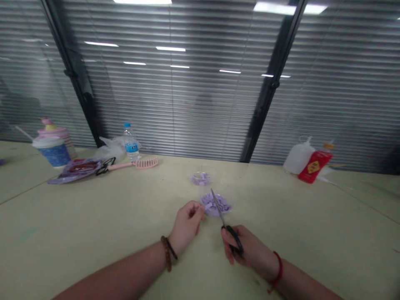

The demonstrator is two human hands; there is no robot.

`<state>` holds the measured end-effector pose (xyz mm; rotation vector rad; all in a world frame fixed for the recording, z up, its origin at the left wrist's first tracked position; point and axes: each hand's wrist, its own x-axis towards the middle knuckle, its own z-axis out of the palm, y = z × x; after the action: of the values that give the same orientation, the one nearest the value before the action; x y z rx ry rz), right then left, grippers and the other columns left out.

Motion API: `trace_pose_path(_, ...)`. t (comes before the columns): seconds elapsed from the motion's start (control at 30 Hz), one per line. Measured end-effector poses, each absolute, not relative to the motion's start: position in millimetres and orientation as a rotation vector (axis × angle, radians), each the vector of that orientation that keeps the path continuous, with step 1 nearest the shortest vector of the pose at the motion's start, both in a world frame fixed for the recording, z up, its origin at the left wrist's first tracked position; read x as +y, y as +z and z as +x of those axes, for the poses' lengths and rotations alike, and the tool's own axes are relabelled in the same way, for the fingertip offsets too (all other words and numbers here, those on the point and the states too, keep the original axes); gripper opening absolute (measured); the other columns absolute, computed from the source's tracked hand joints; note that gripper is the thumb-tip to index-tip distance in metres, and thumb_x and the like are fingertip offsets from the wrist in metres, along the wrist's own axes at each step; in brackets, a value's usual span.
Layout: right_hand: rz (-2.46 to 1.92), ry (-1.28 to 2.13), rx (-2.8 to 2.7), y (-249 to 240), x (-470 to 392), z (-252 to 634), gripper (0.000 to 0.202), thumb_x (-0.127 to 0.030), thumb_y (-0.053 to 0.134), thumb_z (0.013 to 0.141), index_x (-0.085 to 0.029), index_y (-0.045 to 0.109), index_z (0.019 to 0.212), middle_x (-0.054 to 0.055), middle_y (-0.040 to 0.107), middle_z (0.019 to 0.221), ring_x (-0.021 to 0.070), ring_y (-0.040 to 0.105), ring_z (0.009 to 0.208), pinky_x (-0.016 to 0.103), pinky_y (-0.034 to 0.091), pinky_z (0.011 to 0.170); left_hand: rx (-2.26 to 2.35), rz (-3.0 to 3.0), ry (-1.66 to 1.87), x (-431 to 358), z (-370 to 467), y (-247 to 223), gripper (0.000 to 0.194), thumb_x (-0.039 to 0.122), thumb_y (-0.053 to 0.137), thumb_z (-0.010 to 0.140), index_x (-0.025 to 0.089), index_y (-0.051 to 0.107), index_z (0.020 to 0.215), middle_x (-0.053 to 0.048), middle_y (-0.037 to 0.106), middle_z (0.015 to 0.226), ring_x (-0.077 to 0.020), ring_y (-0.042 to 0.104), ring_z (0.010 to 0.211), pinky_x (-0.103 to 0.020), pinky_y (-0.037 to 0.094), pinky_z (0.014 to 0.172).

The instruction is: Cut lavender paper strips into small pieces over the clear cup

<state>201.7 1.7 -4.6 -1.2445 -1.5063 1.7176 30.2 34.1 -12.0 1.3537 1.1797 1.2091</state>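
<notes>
My left hand (187,223) pinches a thin light-purple strip (208,206) at the near left edge of a clear shallow dish. That dish (214,215) holds many small purple pieces (220,203). My right hand (242,246) is wrapped round the black handles of a pair of scissors (219,210). Their blades point up and left over the dish, close to the strip; whether the blades touch it I cannot tell. Just behind stands a second clear dish (206,175) with a few purple pieces (200,180) in it.
At the left are a blue cup (55,155), a purple packet (78,168), a pink hairbrush (146,163) and a water bottle (131,146). A white bottle (298,157) and a red bottle (315,166) are at the right. Window blinds line the table's far edge.
</notes>
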Motion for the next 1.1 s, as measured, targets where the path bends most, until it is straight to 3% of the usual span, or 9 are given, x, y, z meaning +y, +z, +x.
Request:
trace_pose_path(0.2, -1.206, 1.777, -1.545, 1.5, -1.9, 200.9, 0.058, -0.069, 0.046, 0.069, -0.011, 0.052, 0.063, 0.004, 0.058, 0.048, 0.0016, 0.03, 0.024, 0.017, 0.014, 0.026, 1.058, 1.243, 1.269, 35.6, 28.8, -8.9, 0.032, 0.046, 0.051, 0.076, 0.017, 0.044, 0.065, 0.01, 0.037, 0.041, -0.0042, 0.032, 0.031, -0.016, 0.026, 0.033)
trace_pose_path(1.1, -1.23, 1.776, -1.665, 4.1, -1.9, 199.3, 0.057, -0.069, 0.051, 0.064, -0.012, 0.05, 0.058, 0.002, 0.057, 0.047, 0.0012, 0.03, 0.024, 0.016, 0.015, 0.025, 0.961, 1.281, 1.104, 31.8, 32.2, -10.1, 0.036, 0.048, 0.055, 0.073, 0.015, 0.046, 0.062, 0.008, 0.04, 0.044, -0.0024, 0.032, 0.03, -0.015, 0.026, 0.031)
